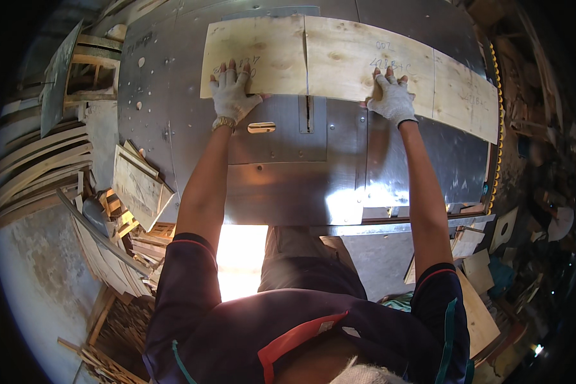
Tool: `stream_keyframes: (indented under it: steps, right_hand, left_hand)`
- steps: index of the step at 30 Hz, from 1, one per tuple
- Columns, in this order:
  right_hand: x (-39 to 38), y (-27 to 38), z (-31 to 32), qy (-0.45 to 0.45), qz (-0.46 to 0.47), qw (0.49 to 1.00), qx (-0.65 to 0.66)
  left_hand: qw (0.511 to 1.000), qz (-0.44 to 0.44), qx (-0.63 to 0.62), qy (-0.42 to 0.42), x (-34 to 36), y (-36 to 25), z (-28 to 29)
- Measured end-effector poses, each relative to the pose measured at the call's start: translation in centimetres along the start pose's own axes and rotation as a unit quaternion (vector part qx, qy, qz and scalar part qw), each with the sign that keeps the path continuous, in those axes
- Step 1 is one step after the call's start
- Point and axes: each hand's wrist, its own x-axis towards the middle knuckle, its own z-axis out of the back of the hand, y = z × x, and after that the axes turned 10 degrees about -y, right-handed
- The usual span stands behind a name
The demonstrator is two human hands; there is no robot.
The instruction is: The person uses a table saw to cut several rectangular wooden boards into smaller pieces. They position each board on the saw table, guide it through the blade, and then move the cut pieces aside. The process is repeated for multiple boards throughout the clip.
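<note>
A long pale plywood board [345,54] lies across the far part of a metal saw table [192,128], with handwriting on its face. A narrow dark gap divides it from the left plywood piece [272,41], in line with a slot [308,115] in the table. Farther right a thin line crosses the board; I cannot tell whether it is a cut or a mark. My left hand [232,96], in a pale fingerless glove, rests on the left piece's near edge, fingers spread. My right hand [390,97], gloved alike, presses flat on the longer board, fingers apart.
An oval opening [261,128] is cut in the table top. Stacked wood strips [41,166] and offcut boards [141,185] stand at left. A yellow toothed strip [496,128] runs along the table's right edge. Wood scraps [115,339] lie at lower left.
</note>
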Motion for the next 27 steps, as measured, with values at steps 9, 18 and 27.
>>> stream_keyframes:
  steps: [9,18,27]
  right_hand:
    - [0.8,0.0,0.1,-0.006,0.007,1.0,-0.002]
    - [2.0,-0.2,0.1,-0.019,0.013,1.0,-0.007]
    - [2.7,0.1,0.6,-0.009,0.012,1.0,-0.013]
  left_hand:
    - [0.999,0.011,0.017,0.046,1.1,-0.2,0.5]
    - [1.0,-0.011,0.016,-0.02,1.7,0.3,-0.6]
    - [1.0,0.001,0.004,-0.012,2.6,0.2,-0.4]
